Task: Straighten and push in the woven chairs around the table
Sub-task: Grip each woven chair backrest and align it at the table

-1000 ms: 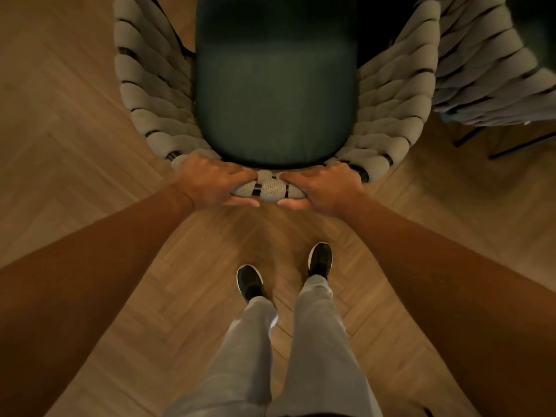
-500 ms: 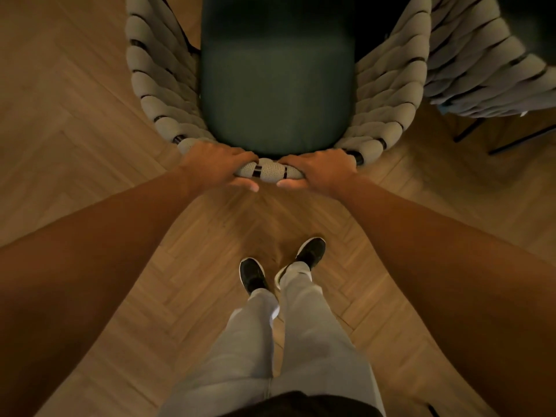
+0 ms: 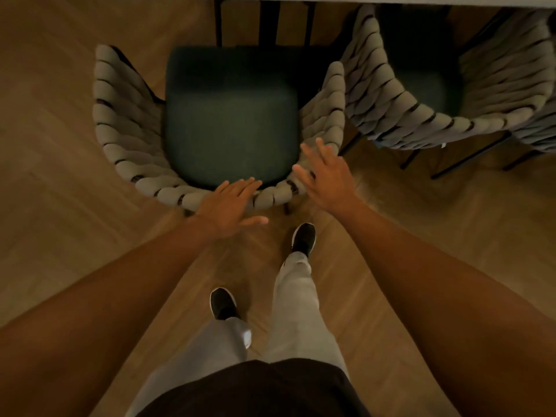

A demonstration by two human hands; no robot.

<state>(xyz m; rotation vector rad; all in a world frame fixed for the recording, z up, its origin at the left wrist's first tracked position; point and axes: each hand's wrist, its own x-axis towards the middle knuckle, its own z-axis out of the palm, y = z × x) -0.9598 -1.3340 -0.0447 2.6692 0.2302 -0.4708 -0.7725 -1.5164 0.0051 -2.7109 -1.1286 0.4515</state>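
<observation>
The floor [image 3: 60,152] is brown wood, with its boards laid in a zigzag pattern. Two black shoes [image 3: 304,238] with white edges stand on it, one ahead of the other. Light grey trousers [image 3: 298,302] cover the legs above the shoes. A dark shirt [image 3: 255,389] fills the bottom of the view. Thin black legs [image 3: 267,24] stand on the floor at the top.

Single head view, steep downward look from standing height onto woven chair [image 3: 192,188], floor [image 3: 60,206].
</observation>
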